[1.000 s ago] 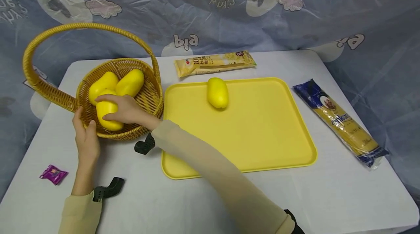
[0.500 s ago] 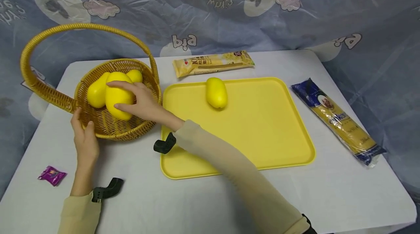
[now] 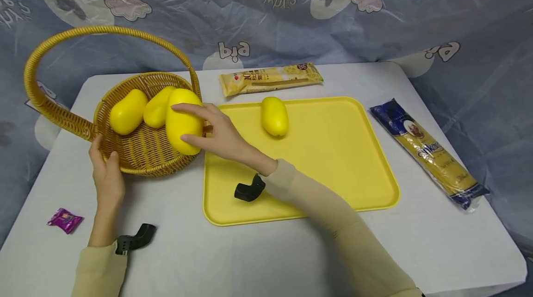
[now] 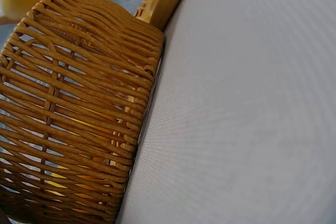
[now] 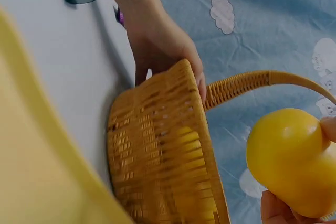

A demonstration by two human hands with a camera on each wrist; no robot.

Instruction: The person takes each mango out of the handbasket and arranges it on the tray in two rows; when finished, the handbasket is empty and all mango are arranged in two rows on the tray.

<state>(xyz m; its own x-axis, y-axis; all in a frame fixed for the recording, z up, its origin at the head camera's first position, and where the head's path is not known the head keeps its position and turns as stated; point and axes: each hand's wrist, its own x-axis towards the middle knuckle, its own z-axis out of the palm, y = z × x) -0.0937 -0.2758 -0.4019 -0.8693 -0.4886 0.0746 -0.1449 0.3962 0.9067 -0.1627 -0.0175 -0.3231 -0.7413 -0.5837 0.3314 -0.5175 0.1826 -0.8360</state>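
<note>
My right hand pinches a yellow mango between thumb and fingers, raised over the right rim of the wicker basket. The right wrist view shows this mango above the basket wall, thumb and fingertips on it. Two more mangoes, a left one and a right one, lie inside the basket. At the basket's near left rim, my left hand grips the edge. Another mango rests on the yellow tray, close to its far edge.
Behind the tray lies a yellow noodle packet. A blue and yellow pasta bag is slanted along the right side. A small purple wrapped sweet lies at the left. The basket's tall handle arches over its back.
The right hand has lifted the mango from among the others and carried it rightward to the basket's right rim. The left hand keeps its place on the rim.
</note>
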